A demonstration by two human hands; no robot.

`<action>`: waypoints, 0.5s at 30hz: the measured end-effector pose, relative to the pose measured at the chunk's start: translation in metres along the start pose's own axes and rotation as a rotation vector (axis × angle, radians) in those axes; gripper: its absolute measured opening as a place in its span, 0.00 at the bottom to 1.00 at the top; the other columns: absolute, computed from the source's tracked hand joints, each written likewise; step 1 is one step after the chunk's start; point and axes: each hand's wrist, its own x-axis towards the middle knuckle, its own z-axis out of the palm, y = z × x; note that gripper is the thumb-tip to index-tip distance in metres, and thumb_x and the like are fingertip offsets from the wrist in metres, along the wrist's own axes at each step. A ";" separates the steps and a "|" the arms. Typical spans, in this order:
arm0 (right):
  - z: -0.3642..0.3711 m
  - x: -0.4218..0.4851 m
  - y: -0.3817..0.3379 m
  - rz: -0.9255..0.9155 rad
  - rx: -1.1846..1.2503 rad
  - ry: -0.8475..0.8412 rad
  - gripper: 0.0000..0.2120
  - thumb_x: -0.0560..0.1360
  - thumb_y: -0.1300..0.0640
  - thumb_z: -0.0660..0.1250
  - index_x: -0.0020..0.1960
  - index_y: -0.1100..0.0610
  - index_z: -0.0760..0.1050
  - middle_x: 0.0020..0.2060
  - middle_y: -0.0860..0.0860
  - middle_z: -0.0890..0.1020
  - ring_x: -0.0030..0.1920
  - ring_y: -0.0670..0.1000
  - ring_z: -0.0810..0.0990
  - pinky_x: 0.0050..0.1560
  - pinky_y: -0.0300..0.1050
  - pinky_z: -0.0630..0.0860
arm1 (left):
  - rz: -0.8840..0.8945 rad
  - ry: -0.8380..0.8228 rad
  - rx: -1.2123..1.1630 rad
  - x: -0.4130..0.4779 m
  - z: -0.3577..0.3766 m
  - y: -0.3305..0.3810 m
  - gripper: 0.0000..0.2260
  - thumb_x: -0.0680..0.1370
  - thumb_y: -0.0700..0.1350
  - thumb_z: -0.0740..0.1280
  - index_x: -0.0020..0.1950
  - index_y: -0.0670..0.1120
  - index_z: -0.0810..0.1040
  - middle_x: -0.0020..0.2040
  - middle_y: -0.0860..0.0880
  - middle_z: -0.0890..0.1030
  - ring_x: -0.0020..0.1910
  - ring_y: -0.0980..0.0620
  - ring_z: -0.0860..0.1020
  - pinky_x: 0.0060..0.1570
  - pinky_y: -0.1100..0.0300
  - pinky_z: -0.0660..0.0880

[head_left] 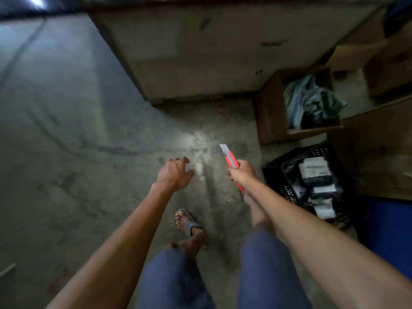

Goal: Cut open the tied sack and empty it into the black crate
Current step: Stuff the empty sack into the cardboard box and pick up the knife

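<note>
We look down at a grey concrete floor (78,141), worn and scuffed, with faint curved marks sweeping across its left part and a pale glare patch near the centre. At far upper left a bright light reflection sits on a dark edge. Above centre stands a large pale block or cabinet base (189,59), stained, its lower edge meeting the floor.

Our left hand (175,173) hangs over bare floor, palm down, fingers spread and loosely curled, holding nothing. Below it a left foot in a grey sandal (189,224) rests on the concrete; both legs wear blue shorts (176,279).

Our right hand (244,172) is wrapped around a red utility knife (231,160), its blade extended and pointing up and away from us. The knife is over the floor, touching nothing else.

Right of the knife, an open cardboard box (270,114) stands against the cabinet base, with crumpled teal and blue cloth or plastic inside (312,101). More cardboard boxes (379,70) are stacked behind and to the right of it; the view here is blurred.

The black crate (274,175), with latticed walls, sits on the floor just right of our right forearm. It already holds dark packets with pale labels (318,177); we cannot read them. A wooden panel (379,148) rises beside the crate, and a blue surface (388,230) lies at lower right. We cannot make out a tied sack in this view.
</note>
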 end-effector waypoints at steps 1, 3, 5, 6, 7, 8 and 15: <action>-0.013 -0.029 -0.017 -0.052 -0.031 0.056 0.14 0.72 0.55 0.72 0.55 0.60 0.79 0.47 0.57 0.85 0.47 0.59 0.83 0.50 0.51 0.78 | 0.004 0.034 -0.027 -0.028 -0.022 0.007 0.23 0.82 0.51 0.64 0.75 0.46 0.70 0.71 0.39 0.76 0.72 0.40 0.72 0.68 0.47 0.71; -0.040 -0.079 -0.047 -0.178 -0.019 0.162 0.18 0.71 0.57 0.75 0.58 0.59 0.76 0.52 0.57 0.84 0.53 0.59 0.82 0.51 0.49 0.74 | 0.036 0.124 -0.053 -0.073 -0.062 0.020 0.23 0.82 0.51 0.65 0.75 0.45 0.70 0.70 0.38 0.77 0.71 0.39 0.73 0.67 0.46 0.72; -0.063 -0.116 -0.072 -0.280 -0.009 0.227 0.17 0.72 0.58 0.74 0.57 0.59 0.73 0.51 0.57 0.84 0.52 0.60 0.81 0.49 0.49 0.73 | 0.075 0.203 -0.044 -0.106 -0.098 0.034 0.23 0.81 0.50 0.65 0.75 0.44 0.70 0.71 0.39 0.77 0.72 0.40 0.71 0.67 0.46 0.72; -0.072 -0.128 -0.084 -0.324 -0.009 0.258 0.16 0.72 0.58 0.73 0.56 0.58 0.73 0.50 0.56 0.84 0.51 0.60 0.81 0.48 0.49 0.72 | 0.094 0.240 -0.042 -0.119 -0.115 0.041 0.23 0.81 0.50 0.65 0.75 0.44 0.70 0.71 0.39 0.76 0.73 0.40 0.70 0.68 0.46 0.71; -0.083 -0.138 -0.098 -0.368 0.003 0.294 0.15 0.71 0.58 0.73 0.54 0.58 0.74 0.49 0.56 0.84 0.51 0.60 0.81 0.47 0.49 0.72 | 0.114 0.280 -0.042 -0.129 -0.131 0.048 0.24 0.81 0.49 0.65 0.75 0.43 0.70 0.72 0.40 0.75 0.74 0.40 0.69 0.69 0.46 0.70; -0.093 -0.144 -0.111 -0.415 0.019 0.336 0.13 0.71 0.58 0.74 0.53 0.58 0.75 0.47 0.56 0.84 0.50 0.60 0.81 0.48 0.49 0.72 | 0.134 0.322 -0.041 -0.136 -0.147 0.055 0.24 0.81 0.49 0.66 0.75 0.43 0.70 0.73 0.40 0.75 0.74 0.40 0.68 0.69 0.46 0.70; -0.173 -0.145 -0.224 -0.563 -0.060 0.547 0.11 0.73 0.50 0.73 0.51 0.55 0.82 0.49 0.54 0.80 0.51 0.56 0.80 0.48 0.47 0.75 | 0.247 0.609 0.019 -0.126 -0.248 0.100 0.28 0.80 0.49 0.68 0.78 0.43 0.66 0.78 0.41 0.68 0.78 0.42 0.64 0.73 0.47 0.65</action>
